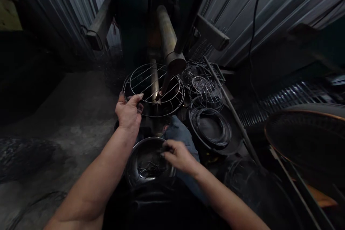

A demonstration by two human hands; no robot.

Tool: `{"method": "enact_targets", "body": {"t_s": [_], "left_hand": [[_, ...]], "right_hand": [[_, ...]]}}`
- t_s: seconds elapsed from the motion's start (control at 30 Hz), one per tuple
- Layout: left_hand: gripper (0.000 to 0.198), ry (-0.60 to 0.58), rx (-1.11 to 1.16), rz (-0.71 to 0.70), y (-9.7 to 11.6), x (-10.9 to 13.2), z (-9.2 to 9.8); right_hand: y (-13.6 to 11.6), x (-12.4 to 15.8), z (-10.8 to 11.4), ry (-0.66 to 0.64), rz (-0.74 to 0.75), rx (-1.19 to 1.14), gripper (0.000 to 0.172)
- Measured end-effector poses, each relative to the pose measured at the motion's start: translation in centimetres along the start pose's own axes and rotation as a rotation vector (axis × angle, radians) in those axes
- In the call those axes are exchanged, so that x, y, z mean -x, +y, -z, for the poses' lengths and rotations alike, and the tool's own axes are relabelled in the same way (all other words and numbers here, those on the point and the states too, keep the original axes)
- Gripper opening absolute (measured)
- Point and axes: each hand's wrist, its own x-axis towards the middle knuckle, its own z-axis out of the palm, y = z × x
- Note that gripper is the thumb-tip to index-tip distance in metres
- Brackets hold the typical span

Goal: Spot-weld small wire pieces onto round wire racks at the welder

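Left hand (128, 112) fingers curled on rim of round grey wire grille (153, 90) under dark welding electrode (164, 86), right hand (178, 155) fingers pinching thin wire pieces over shiny round steel bowl (140, 161), coiled wire rings (211, 127) beside.

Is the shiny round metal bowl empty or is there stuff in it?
Not empty: the shiny round metal bowl holds a few thin wire pieces at its bottom, under the right hand.
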Motion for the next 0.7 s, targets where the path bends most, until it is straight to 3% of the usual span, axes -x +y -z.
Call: {"method": "enact_targets", "body": {"t_s": [0.1,0.2,0.27,0.37,0.43,0.57,0.7], "left_hand": [[0.046,-0.015,0.008,-0.012,0.3,0.3,0.1],[0.046,-0.002,0.010,-0.026,0.6,0.5,0.2],[0.046,0.006,0.016,-0.038,0.7,0.5,0.3],[0.046,0.022,0.012,-0.068,0.7,0.4,0.2],[0.045,0.033,-0.002,-0.074,0.7,0.4,0.0],[0.044,0.023,-0.021,-0.085,0.7,0.4,0.0],[0.044,0.000,-0.021,-0.124,0.7,0.2,0.2]], "right_hand": [[-0.3,0.9,-1.3,-0.225,0.009,0.287,0.013],[-0.9,0.7,-1.2,-0.230,0.035,0.241,0.019],[-1.7,-0.3,-0.3,-0.064,0.090,0.056,0.018],[-3.1,-3.2,1.5,0.317,0.175,-0.232,0.015],[-3.9,-5.5,2.2,0.499,0.187,-0.363,0.018],[-4.9,-8.8,1.9,0.655,0.137,-0.442,0.020],[-5.4,-9.8,1.0,0.716,0.108,-0.566,0.021]]}}
